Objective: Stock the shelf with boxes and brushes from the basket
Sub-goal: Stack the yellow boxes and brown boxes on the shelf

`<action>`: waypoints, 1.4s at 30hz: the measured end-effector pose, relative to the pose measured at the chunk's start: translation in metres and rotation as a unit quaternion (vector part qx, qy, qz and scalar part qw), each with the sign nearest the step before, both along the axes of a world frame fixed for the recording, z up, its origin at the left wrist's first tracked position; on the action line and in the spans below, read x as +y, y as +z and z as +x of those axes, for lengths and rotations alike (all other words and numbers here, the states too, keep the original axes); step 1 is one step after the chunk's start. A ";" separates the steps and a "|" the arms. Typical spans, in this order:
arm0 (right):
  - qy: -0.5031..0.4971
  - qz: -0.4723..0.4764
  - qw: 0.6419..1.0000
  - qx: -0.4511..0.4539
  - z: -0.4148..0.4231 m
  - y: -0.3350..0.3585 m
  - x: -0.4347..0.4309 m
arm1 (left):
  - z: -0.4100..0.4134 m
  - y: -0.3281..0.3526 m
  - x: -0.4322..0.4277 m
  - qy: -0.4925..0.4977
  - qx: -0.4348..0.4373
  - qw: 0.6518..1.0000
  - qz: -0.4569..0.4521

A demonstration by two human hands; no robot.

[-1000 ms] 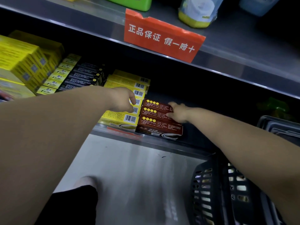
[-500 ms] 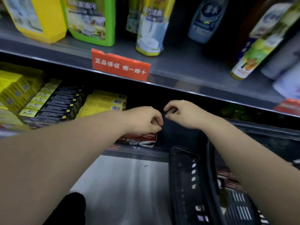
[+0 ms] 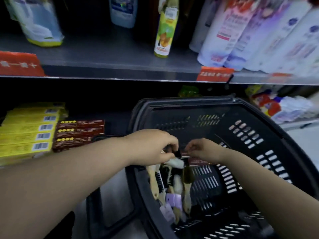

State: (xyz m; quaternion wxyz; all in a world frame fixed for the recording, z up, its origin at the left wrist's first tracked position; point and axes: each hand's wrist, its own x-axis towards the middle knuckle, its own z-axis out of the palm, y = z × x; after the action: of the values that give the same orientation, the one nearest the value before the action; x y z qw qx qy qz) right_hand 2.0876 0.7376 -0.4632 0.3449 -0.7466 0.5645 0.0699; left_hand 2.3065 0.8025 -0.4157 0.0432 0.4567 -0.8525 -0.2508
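Note:
A black plastic basket (image 3: 259, 135) stands tilted against the lower shelf. In it lie several wooden-handled brushes (image 3: 153, 180) with white and dark bristles, and a dark red box (image 3: 198, 161). Both my hands are inside the basket. My left hand (image 3: 153, 147) has its fingers curled and pinches the black ferrule of a white-bristled brush (image 3: 175, 163). Just to its right, my right hand (image 3: 203, 149) curls its fingertips onto the end of the dark red box. On the lower shelf, a stack of matching dark red boxes (image 3: 79, 133) lies beside yellow boxes (image 3: 25, 133).
The upper shelf (image 3: 112, 66) holds bottles and refill pouches, with red price tags (image 3: 214, 74) on its edge. Packaged goods (image 3: 279, 107) sit on the lower shelf to the right of the basket. A dark gap lies between the red boxes and the basket. Purple tags (image 3: 172, 200) hang on the brushes.
Both hands have left the red boxes on the shelf and moved right and down into the basket. The view has swung right; the hands now close on a brush and a box.

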 end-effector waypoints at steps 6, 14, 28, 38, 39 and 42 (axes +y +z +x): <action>0.082 0.024 0.967 0.240 -0.051 -0.065 -0.031 | -0.052 -0.015 -0.028 -0.038 -0.023 0.999 0.029; 0.177 -0.035 0.902 0.392 -0.050 -0.154 -0.054 | -0.051 -0.052 -0.046 0.059 -0.027 0.991 0.119; 0.075 0.049 0.985 0.147 -0.032 -0.042 -0.093 | -0.056 -0.057 -0.056 0.155 -0.035 0.976 0.148; -0.127 0.271 0.906 -0.299 -0.002 -0.018 -0.077 | -0.053 -0.050 -0.058 0.326 0.118 0.897 0.273; -0.140 0.291 0.891 -0.320 -0.005 -0.025 -0.079 | -0.052 -0.050 -0.059 0.343 0.123 0.889 0.279; -0.155 0.196 0.949 -0.191 -0.017 -0.059 -0.087 | -0.051 -0.049 -0.061 0.380 0.168 0.853 0.316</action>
State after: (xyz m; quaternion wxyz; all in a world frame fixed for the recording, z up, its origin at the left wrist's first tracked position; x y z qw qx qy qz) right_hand 2.0701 0.6510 -0.5221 0.5927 -0.5670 0.5717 -0.0189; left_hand 2.2555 0.7419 -0.4643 0.1312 0.6848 -0.4672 -0.5437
